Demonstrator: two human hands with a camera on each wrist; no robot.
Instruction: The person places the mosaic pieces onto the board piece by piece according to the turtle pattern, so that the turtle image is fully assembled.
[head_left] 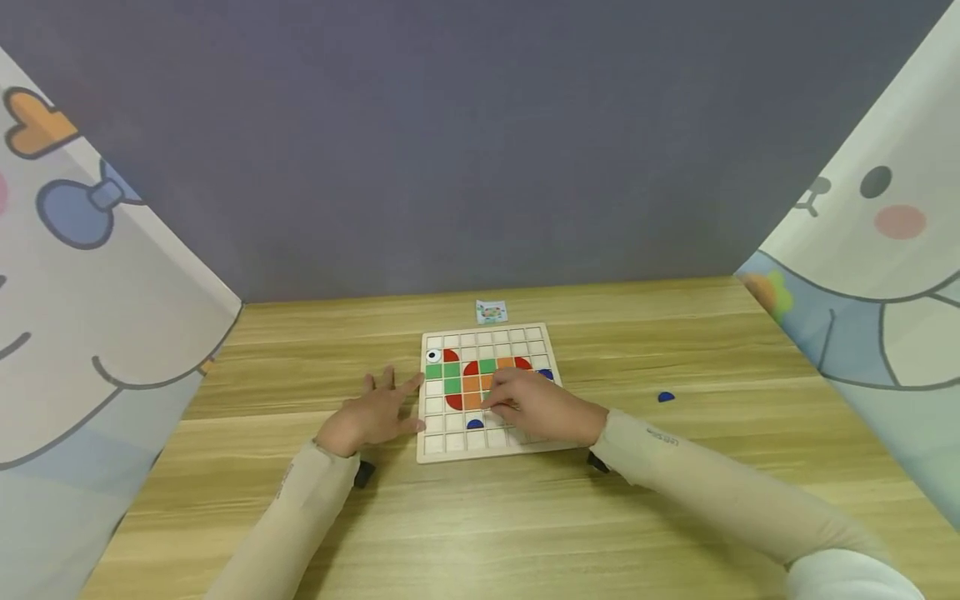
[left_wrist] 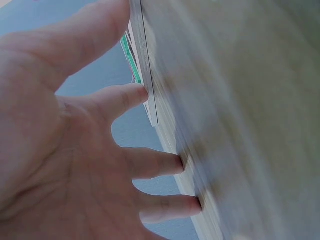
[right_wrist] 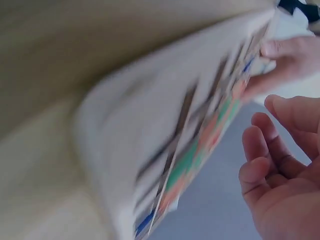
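Note:
A wooden grid board (head_left: pixel 450 446) lies on the table, with red, green and orange tiles forming a shape in its middle. My left hand (head_left: pixel 375 417) has its fingers spread, with thumb and index fingertip right at the board's left edge. My right hand (head_left: pixel 543 404) is over the board's right part, fingers bent down beside an orange tile (head_left: pixel 472 400) and hiding some squares. In the right wrist view its fingers (right_wrist: pixel 255 175) are loosely bent, and no piece shows among them. Below the shape sits a blue half-round piece (head_left: pixel 475 424). An eye tile (head_left: pixel 433 356) is at the upper left.
Another blue half-round piece (head_left: pixel 666 397) lies on the table to the right of the board. A small picture card (head_left: pixel 491 312) is behind the board. The grey back wall (head_left: pixel 480 167) and printed side panels (head_left: pixel 885 275) bound the wooden table (head_left: pixel 300 333).

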